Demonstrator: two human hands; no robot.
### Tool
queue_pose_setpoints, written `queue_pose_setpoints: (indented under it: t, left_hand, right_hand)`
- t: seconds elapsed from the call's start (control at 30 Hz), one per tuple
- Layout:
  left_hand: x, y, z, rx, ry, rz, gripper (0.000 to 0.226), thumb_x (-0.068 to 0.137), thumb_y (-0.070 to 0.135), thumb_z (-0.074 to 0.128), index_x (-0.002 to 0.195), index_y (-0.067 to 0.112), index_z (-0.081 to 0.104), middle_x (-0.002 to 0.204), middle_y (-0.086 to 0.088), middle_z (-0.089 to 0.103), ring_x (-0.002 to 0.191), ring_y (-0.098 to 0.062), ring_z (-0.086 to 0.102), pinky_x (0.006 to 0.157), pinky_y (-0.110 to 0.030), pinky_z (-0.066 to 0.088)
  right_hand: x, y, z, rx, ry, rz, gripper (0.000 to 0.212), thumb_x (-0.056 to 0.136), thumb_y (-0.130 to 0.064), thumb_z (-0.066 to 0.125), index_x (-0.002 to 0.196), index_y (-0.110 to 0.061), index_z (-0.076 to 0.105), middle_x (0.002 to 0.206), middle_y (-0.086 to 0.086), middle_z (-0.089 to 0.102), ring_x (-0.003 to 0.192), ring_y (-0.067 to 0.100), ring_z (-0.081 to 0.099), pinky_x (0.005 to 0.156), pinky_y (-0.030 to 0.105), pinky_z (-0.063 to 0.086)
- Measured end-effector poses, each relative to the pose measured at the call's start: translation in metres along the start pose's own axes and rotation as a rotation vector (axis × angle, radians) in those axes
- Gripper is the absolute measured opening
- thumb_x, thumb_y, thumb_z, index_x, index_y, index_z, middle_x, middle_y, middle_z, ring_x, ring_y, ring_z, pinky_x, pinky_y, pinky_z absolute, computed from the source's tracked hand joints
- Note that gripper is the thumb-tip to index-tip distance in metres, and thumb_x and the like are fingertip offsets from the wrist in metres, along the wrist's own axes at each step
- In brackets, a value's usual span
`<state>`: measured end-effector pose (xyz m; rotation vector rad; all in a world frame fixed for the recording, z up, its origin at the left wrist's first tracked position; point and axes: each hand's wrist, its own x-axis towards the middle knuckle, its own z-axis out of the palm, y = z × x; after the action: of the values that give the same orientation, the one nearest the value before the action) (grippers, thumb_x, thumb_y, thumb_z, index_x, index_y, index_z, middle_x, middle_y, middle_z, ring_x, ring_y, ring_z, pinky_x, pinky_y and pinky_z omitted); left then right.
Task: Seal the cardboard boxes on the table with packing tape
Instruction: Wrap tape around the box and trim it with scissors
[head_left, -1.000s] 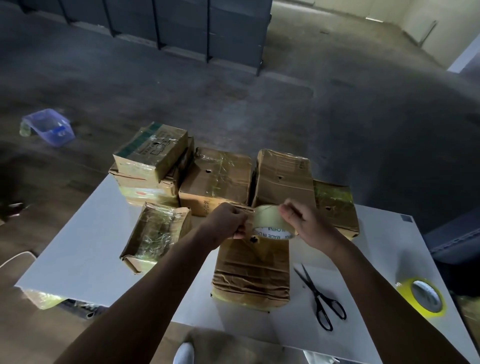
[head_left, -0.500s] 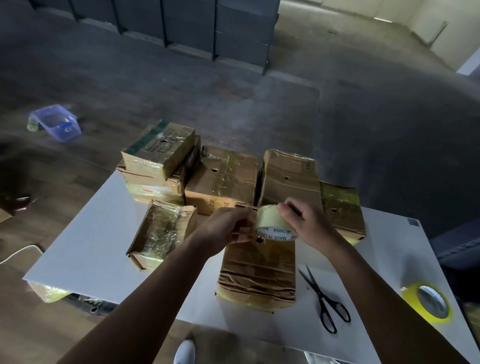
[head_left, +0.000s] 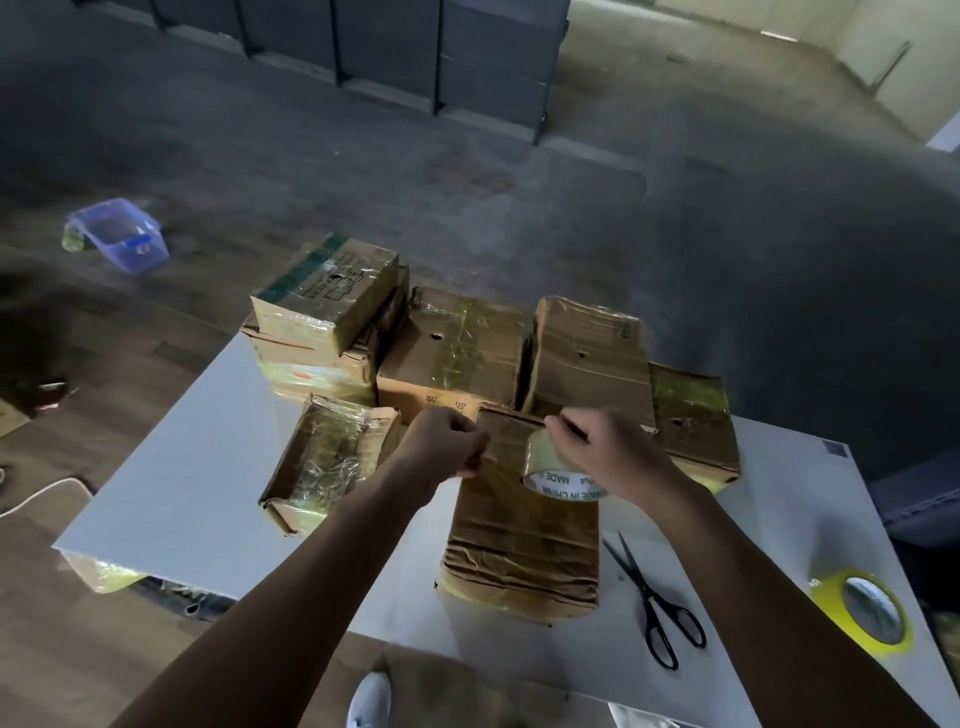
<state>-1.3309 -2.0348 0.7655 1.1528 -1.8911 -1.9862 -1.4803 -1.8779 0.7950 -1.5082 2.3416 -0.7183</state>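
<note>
Above a worn cardboard box at the near edge of the white surface, the right grip clasps a clear tape roll while the left grip pinches its drawn-out tape strip; scissors lie beside the box.

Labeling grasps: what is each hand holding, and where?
Right hand grips the tape roll by its upper rim; left hand pinches its loose end.
</note>
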Motion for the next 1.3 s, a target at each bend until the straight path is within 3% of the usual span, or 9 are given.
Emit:
queue_pose_setpoints:
  t: [0.1, 0.2, 0.3, 0.37, 0.47, 0.77, 1.03, 1.2, 1.3]
  left_hand:
    - [0.003, -0.006, -0.006, -0.015, 0.045, 0.02, 0.016, 0.089, 0.003, 0.064, 0.074, 0.005, 0.059, 0.065, -0.008, 0.06, 0.051, -0.01, 0.06, 0.049, -0.021, 0.049]
    - [0.008, -0.013, -0.013, 0.011, 0.076, 0.012, 0.013, 0.091, 0.005, 0.062, 0.078, 0.001, 0.059, 0.065, -0.009, 0.058, 0.054, -0.014, 0.058, 0.047, -0.02, 0.047]
    - [0.01, -0.024, -0.014, -0.171, 0.026, -0.102, 0.013, 0.094, 0.007, 0.057, 0.081, 0.002, 0.058, 0.062, -0.006, 0.051, 0.051, -0.012, 0.051, 0.045, -0.021, 0.044]
    - [0.012, -0.033, -0.014, -0.273, -0.007, -0.144, 0.017, 0.094, 0.016, 0.059, 0.081, 0.007, 0.056, 0.06, -0.003, 0.046, 0.05, -0.011, 0.046, 0.046, -0.022, 0.042]
    - [0.02, -0.05, -0.01, -0.132, 0.13, -0.102, 0.034, 0.09, 0.03, 0.067, 0.067, 0.01, 0.052, 0.06, -0.005, 0.047, 0.054, -0.014, 0.047, 0.048, -0.021, 0.044]
    - [0.036, -0.073, 0.002, -0.168, 0.171, -0.202, 0.038, 0.093, 0.033, 0.062, 0.068, 0.005, 0.055, 0.062, -0.009, 0.05, 0.053, -0.017, 0.049, 0.049, -0.026, 0.042]
    - [0.042, -0.08, 0.004, -0.269, 0.127, -0.246, 0.039, 0.096, 0.031, 0.059, 0.071, 0.001, 0.055, 0.058, -0.01, 0.045, 0.047, -0.018, 0.044, 0.048, -0.025, 0.036]
    - [0.034, -0.08, 0.024, -0.193, 0.08, -0.228, 0.053, 0.097, 0.041, 0.052, 0.083, -0.007, 0.068, 0.076, -0.022, 0.066, 0.072, -0.029, 0.062, 0.07, -0.042, 0.053]
    - [0.032, -0.08, 0.025, -0.201, 0.022, -0.244, 0.063, 0.095, 0.051, 0.05, 0.092, -0.01, 0.068, 0.096, -0.029, 0.068, 0.083, -0.029, 0.065, 0.075, -0.041, 0.052]
  right_hand:
    - [0.006, -0.003, 0.002, -0.161, -0.104, 0.063, 0.037, 0.096, -0.04, 0.048, 0.065, -0.022, 0.055, 0.049, -0.006, 0.047, 0.036, 0.004, 0.038, 0.041, 0.022, 0.027]
    - [0.013, -0.008, 0.008, -0.229, -0.13, 0.088, 0.039, 0.096, -0.044, 0.047, 0.062, -0.024, 0.053, 0.05, -0.006, 0.049, 0.039, 0.005, 0.042, 0.043, 0.023, 0.029]
    - [0.021, -0.013, 0.01, -0.165, -0.179, 0.143, 0.039, 0.094, -0.048, 0.048, 0.066, -0.023, 0.057, 0.049, -0.007, 0.05, 0.035, 0.002, 0.041, 0.039, 0.019, 0.029]
    - [0.023, -0.015, 0.008, -0.122, -0.167, 0.15, 0.04, 0.093, -0.049, 0.049, 0.064, -0.023, 0.057, 0.044, -0.01, 0.047, 0.033, 0.002, 0.04, 0.035, 0.013, 0.024]
    - [0.021, -0.017, 0.01, -0.091, -0.139, 0.098, 0.042, 0.093, -0.046, 0.049, 0.058, -0.023, 0.05, 0.041, -0.009, 0.039, 0.035, 0.003, 0.038, 0.036, 0.015, 0.028]
    - [0.016, -0.02, 0.014, -0.031, -0.078, 0.135, 0.042, 0.095, -0.043, 0.047, 0.06, -0.021, 0.051, 0.05, -0.006, 0.045, 0.041, 0.005, 0.04, 0.043, 0.018, 0.025]
    - [0.025, -0.03, 0.023, -0.006, -0.069, 0.176, 0.049, 0.097, -0.036, 0.047, 0.061, -0.004, 0.05, 0.049, 0.002, 0.04, 0.043, 0.013, 0.036, 0.047, 0.029, 0.027]
    - [0.019, -0.023, 0.021, -0.017, -0.031, 0.201, 0.049, 0.097, -0.033, 0.048, 0.051, -0.018, 0.041, 0.043, -0.007, 0.034, 0.039, 0.007, 0.031, 0.044, 0.025, 0.023]
    - [0.015, -0.019, 0.023, -0.019, -0.016, 0.172, 0.048, 0.097, -0.032, 0.048, 0.056, -0.008, 0.049, 0.045, -0.002, 0.038, 0.039, 0.008, 0.032, 0.043, 0.023, 0.022]
